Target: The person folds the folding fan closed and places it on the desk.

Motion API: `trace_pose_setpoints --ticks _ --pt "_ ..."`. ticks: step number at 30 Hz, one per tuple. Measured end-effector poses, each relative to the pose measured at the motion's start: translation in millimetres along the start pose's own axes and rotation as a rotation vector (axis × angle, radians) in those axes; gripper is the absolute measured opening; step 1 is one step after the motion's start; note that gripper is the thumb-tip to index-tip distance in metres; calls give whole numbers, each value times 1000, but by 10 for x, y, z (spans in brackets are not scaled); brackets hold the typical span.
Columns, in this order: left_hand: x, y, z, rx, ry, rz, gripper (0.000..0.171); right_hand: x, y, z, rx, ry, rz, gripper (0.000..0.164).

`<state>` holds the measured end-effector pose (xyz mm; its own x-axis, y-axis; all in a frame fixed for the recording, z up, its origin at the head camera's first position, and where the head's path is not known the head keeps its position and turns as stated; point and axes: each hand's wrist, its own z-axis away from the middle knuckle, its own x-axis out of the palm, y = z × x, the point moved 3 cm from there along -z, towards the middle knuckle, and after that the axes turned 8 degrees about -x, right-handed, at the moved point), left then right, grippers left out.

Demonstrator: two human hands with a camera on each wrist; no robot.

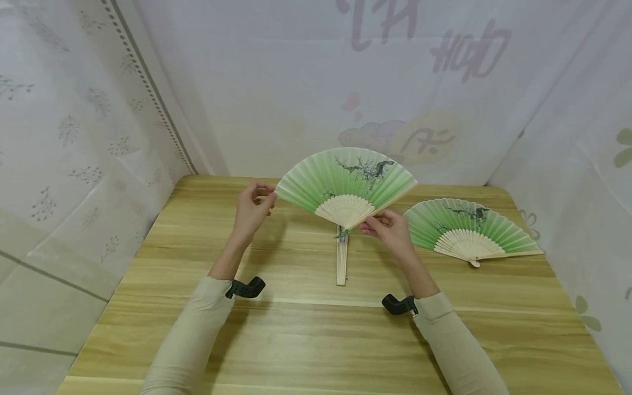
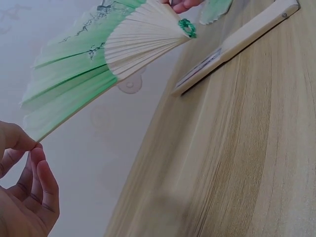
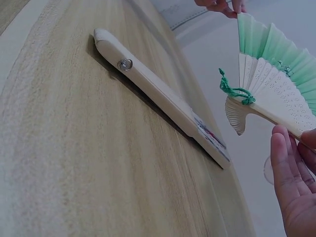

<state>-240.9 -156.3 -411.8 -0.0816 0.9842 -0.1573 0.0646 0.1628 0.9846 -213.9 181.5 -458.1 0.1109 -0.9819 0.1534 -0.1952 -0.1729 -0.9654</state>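
Observation:
A green folding fan (image 1: pixel 353 175) with a dark branch print is spread wide above the table, held up between both hands. My left hand (image 1: pixel 254 208) pinches the tip of its left outer edge between thumb and finger, plain in the left wrist view. Near the pivot, my right hand (image 1: pixel 390 230) pinches the right outer rib. A green cord (image 3: pixel 239 92) is tied at the fan's pivot. Below it on the table lies a folded fan (image 1: pixel 342 257) with pale ribs; its metal pivot ring (image 3: pixel 125 64) shows in the right wrist view.
A second spread green fan (image 1: pixel 469 225) lies on the wooden table (image 1: pixel 306 340), right of my right hand. Pale printed curtains (image 1: pixel 276 82) hang behind the table and on both sides. A black wrist mount (image 1: pixel 247 287) sits at each cuff.

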Motion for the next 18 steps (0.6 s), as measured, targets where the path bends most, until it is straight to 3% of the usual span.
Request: trace_pose_setpoints --ticks 18 --pt "27 69 -11 34 26 20 17 79 -24 -26 -31 -20 29 20"
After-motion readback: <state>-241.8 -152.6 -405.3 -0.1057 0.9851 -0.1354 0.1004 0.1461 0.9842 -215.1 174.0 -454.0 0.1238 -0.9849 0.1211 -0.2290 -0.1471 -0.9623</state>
